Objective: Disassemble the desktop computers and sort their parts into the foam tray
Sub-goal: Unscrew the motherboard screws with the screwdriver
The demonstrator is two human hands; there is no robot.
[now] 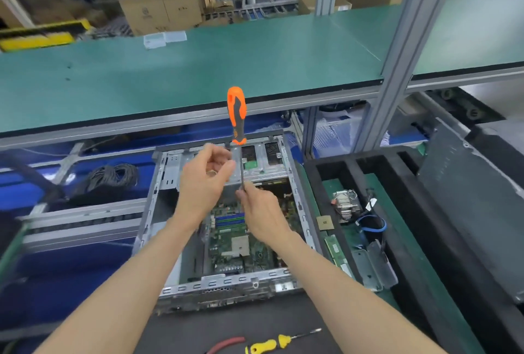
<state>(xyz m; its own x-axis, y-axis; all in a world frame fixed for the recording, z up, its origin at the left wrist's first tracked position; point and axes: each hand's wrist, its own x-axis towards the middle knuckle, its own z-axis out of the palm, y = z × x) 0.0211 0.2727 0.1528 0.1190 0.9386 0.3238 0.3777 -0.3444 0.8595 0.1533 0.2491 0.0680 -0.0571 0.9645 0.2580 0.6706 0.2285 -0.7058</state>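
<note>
Right hand [262, 212] pinching slim steel shaft, orange rubbery screwdriver [237, 115]

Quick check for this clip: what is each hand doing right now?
Left hand: fingers loosely curled beside the shaft; whether it holds anything cannot be told.
Right hand: pinches the lower shaft of the orange screwdriver, handle pointing up.

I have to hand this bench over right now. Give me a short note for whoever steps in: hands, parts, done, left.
Right hand pinches the orange screwdriver by its shaft, handle up. Left hand is beside the shaft, fingers curled; whether it holds anything is unclear.
Open computer case sits in front, motherboard inside.
Done: heatsink, blue cable and memory stick lie in the foam tray.
Left: motherboard and remaining parts.
Yellow screwdriver lies near you.
</note>
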